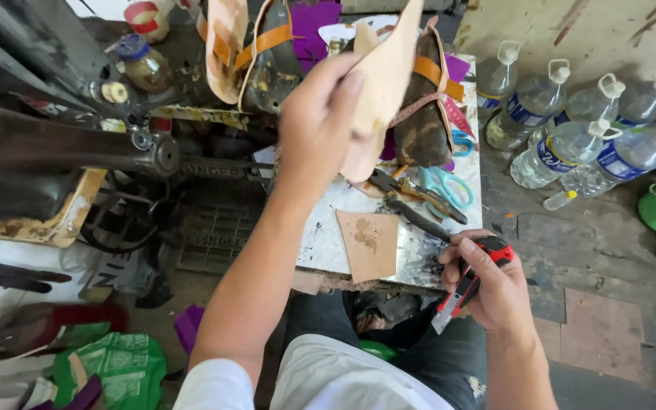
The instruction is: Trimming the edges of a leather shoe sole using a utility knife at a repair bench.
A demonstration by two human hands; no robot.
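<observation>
My left hand (320, 114) is raised above the small work table (328, 243) and grips a tan, sole-shaped leather piece (383, 80) by its edge. My right hand (487, 281) is low at the table's right front corner, closed around a red and black utility knife (468, 285) with its blade pointing down toward my lap. A flat tan leather scrap (368, 244) lies on the table between my hands.
Pliers (408, 201) and teal scissors (443, 186) lie on the table behind the scrap. Sandals on lasts with orange straps (427, 106) stand at the back. A dark sewing machine (62, 144) fills the left. Several plastic water bottles (571, 129) stand on the floor at right.
</observation>
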